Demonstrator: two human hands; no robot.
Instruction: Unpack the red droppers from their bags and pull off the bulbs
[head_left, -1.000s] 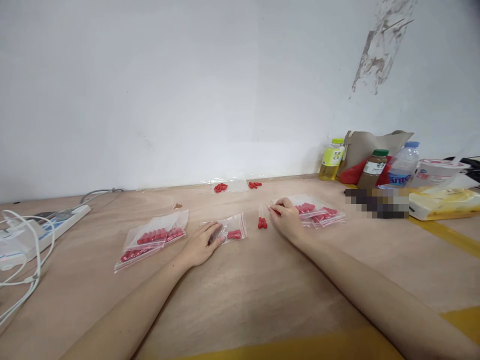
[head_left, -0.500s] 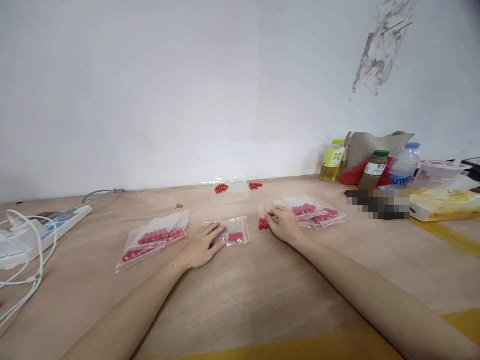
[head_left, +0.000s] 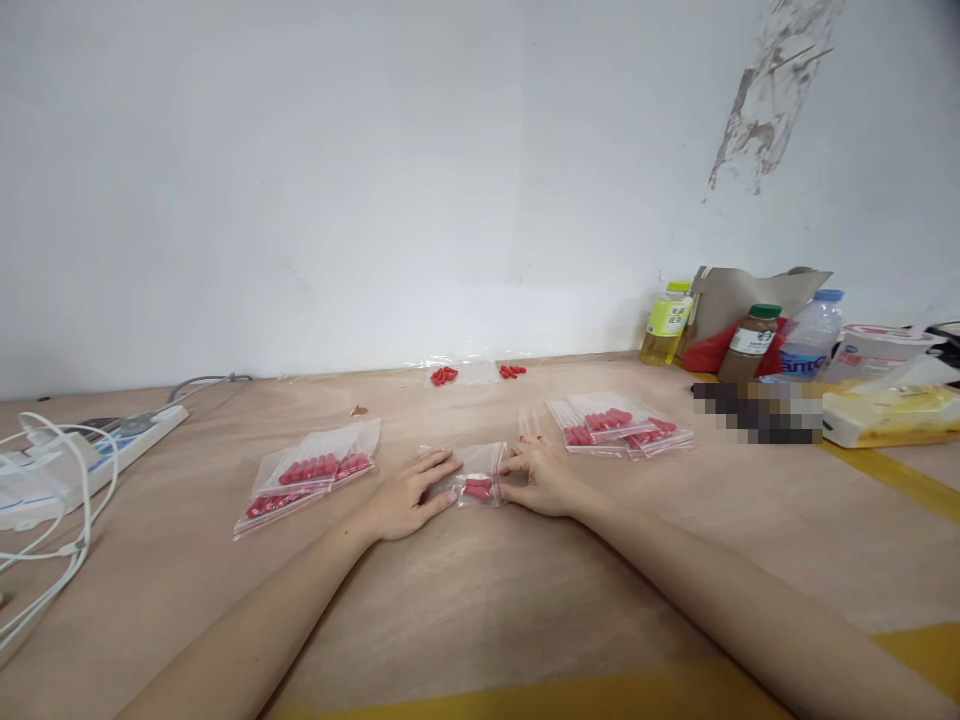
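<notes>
A clear zip bag [head_left: 469, 458] with a red seal strip lies in front of me, a few red pieces [head_left: 477, 488] inside. Over its left part my left hand [head_left: 411, 492] rests with its fingers stretched out and spread. At the bag's right edge my right hand [head_left: 544, 478] has thumb and fingers on the seal side, apparently pinching it. Just behind the right hand are clear thin tubes [head_left: 528, 420], their red ends mostly covered by the fingers. Filled zip bags [head_left: 630, 425] with red pieces lie right of that hand, and another pile of filled bags [head_left: 307, 470] sits left of my left hand.
Small heaps of red pieces [head_left: 444, 376] lie on clear plastic by the wall. A power strip [head_left: 142, 440] with white cables [head_left: 86, 500] is at the left. Several bottles, including a green-capped one [head_left: 752, 340], and a yellow tissue pack [head_left: 885, 415] stand at the right.
My right hand has moved left and nearer, from the red-ended tubes to the zip bag's right edge. The bag has shifted slightly; my left hand stays on it.
</notes>
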